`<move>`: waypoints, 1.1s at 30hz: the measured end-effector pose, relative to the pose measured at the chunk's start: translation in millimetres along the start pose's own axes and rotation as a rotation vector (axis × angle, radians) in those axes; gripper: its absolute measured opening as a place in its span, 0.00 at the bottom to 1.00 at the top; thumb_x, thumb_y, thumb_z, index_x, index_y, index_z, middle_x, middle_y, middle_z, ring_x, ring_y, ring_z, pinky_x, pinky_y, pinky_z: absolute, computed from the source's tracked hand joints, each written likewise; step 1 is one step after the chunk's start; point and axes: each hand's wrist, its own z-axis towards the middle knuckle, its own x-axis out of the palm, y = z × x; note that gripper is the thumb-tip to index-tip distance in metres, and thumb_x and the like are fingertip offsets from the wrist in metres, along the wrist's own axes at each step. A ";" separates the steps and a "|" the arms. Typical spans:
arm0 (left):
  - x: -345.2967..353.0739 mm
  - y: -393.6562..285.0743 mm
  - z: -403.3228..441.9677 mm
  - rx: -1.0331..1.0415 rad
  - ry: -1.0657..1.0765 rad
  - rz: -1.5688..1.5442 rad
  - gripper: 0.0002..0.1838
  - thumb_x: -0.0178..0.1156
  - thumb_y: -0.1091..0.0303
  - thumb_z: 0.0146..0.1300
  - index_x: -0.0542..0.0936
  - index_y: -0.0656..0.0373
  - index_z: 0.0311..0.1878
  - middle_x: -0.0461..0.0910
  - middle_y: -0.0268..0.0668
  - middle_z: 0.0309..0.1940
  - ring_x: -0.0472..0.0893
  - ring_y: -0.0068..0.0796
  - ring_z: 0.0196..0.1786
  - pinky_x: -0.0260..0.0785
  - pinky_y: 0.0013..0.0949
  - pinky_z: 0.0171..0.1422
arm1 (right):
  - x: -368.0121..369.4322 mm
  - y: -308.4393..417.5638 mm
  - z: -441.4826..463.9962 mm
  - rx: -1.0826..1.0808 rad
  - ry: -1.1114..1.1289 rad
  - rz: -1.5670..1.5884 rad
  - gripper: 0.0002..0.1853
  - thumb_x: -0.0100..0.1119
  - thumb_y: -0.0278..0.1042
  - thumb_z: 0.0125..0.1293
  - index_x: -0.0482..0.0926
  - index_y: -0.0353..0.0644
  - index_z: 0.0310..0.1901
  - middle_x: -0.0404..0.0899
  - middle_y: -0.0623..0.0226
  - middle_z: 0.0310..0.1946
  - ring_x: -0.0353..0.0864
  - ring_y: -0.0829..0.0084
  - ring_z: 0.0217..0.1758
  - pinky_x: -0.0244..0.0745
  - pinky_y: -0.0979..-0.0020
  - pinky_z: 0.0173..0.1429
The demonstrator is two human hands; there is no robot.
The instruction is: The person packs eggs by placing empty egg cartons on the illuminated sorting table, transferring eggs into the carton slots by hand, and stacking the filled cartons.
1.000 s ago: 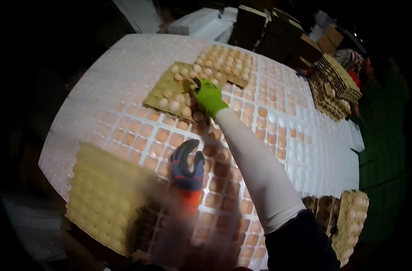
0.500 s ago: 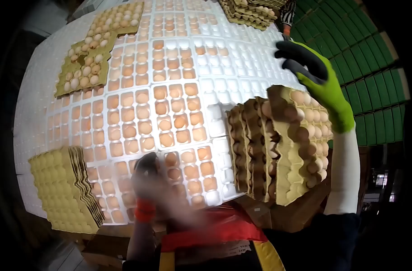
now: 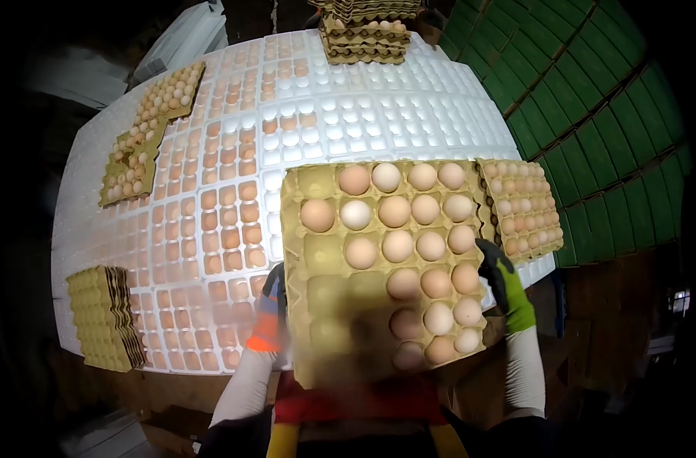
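A yellowish pulp egg tray (image 3: 327, 291), partly filled with pale and brown eggs, is held in front of me, tilted to face the camera. Its left side and lower left have bare cups. My left hand (image 3: 272, 299), in a dark glove with an orange cuff, grips the tray's left edge, its fingers partly hidden behind. On the opposite edge, my right hand (image 3: 504, 281) in a black and green glove has hold of the tray. Behind and right of it stands a stack of egg trays (image 3: 525, 202) full of eggs.
White plastic trays (image 3: 348, 122) with square cells cover the table, many holding eggs. A pile of bare pulp trays (image 3: 100, 320) sits front left. Two egg-filled pulp trays (image 3: 104, 200) lie back left; another stack (image 3: 363, 55) stands at the far edge. Green crates (image 3: 592, 145) line the right.
Both hands have come to the sides of a partly filled egg tray, now raised before me. Earlier my right hand was open above the stack and my left was blurred over the white trays.
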 end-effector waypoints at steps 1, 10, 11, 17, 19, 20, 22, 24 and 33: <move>3.8 1.4 2.2 -0.008 -0.006 0.001 0.28 0.53 0.58 0.76 0.66 0.61 0.73 0.75 0.37 0.65 0.73 0.28 0.66 0.64 0.34 0.71 | 12.1 -18.6 9.1 0.023 0.028 0.008 0.25 0.50 0.46 0.78 0.70 0.38 0.68 0.81 0.68 0.53 0.79 0.76 0.50 0.75 0.71 0.55; 27.1 -21.2 5.6 -0.004 -0.039 0.146 0.28 0.53 0.58 0.76 0.66 0.61 0.73 0.75 0.38 0.65 0.73 0.29 0.67 0.64 0.34 0.72 | 66.3 -83.6 40.6 0.058 0.057 -0.014 0.24 0.50 0.45 0.77 0.69 0.38 0.67 0.80 0.65 0.53 0.79 0.73 0.50 0.75 0.69 0.55; 26.9 -23.1 2.9 0.000 -0.043 0.160 0.28 0.53 0.58 0.76 0.66 0.61 0.73 0.75 0.38 0.65 0.73 0.29 0.67 0.64 0.34 0.72 | 66.4 -83.8 40.3 0.056 0.053 -0.022 0.24 0.50 0.45 0.77 0.69 0.38 0.67 0.80 0.65 0.53 0.79 0.73 0.50 0.75 0.69 0.55; 31.3 -29.5 -4.0 0.020 -0.038 0.218 0.28 0.53 0.58 0.76 0.66 0.61 0.74 0.74 0.38 0.66 0.72 0.29 0.67 0.63 0.34 0.72 | 65.4 -82.2 40.4 0.021 0.024 -0.063 0.24 0.50 0.45 0.77 0.69 0.38 0.66 0.79 0.63 0.53 0.79 0.71 0.51 0.75 0.68 0.55; 39.3 -26.6 1.4 0.023 -0.003 0.235 0.28 0.53 0.58 0.76 0.66 0.61 0.74 0.74 0.38 0.66 0.72 0.29 0.67 0.63 0.34 0.72 | 62.7 -83.4 36.9 0.003 0.010 -0.080 0.23 0.50 0.44 0.77 0.69 0.38 0.66 0.79 0.63 0.53 0.79 0.70 0.51 0.75 0.67 0.55; 41.3 -25.3 4.4 0.029 0.011 0.249 0.28 0.53 0.58 0.76 0.66 0.61 0.74 0.74 0.38 0.66 0.72 0.29 0.68 0.63 0.34 0.72 | 60.4 -85.0 34.3 -0.004 0.002 -0.096 0.23 0.50 0.44 0.77 0.69 0.38 0.66 0.79 0.63 0.53 0.79 0.70 0.51 0.75 0.67 0.55; 51.7 -21.5 14.3 0.067 0.053 0.309 0.28 0.53 0.58 0.76 0.65 0.61 0.74 0.74 0.38 0.66 0.72 0.29 0.68 0.63 0.34 0.72 | 57.7 -88.3 32.8 -0.020 -0.004 -0.114 0.23 0.50 0.44 0.77 0.68 0.38 0.65 0.79 0.62 0.53 0.78 0.69 0.51 0.75 0.67 0.55; 53.7 -24.3 13.9 0.099 0.068 0.352 0.28 0.53 0.58 0.76 0.65 0.61 0.74 0.74 0.38 0.66 0.72 0.29 0.68 0.63 0.34 0.72 | 51.2 -88.7 30.6 -0.031 -0.024 -0.126 0.23 0.50 0.44 0.77 0.68 0.38 0.65 0.78 0.62 0.53 0.78 0.68 0.51 0.75 0.66 0.55; 23.2 -58.6 -4.4 0.185 0.104 0.413 0.28 0.53 0.57 0.76 0.65 0.61 0.74 0.73 0.38 0.67 0.71 0.30 0.68 0.63 0.34 0.72 | 88.4 -31.1 22.3 -0.110 0.005 -0.187 0.22 0.51 0.43 0.76 0.68 0.38 0.64 0.77 0.59 0.53 0.78 0.65 0.51 0.75 0.64 0.56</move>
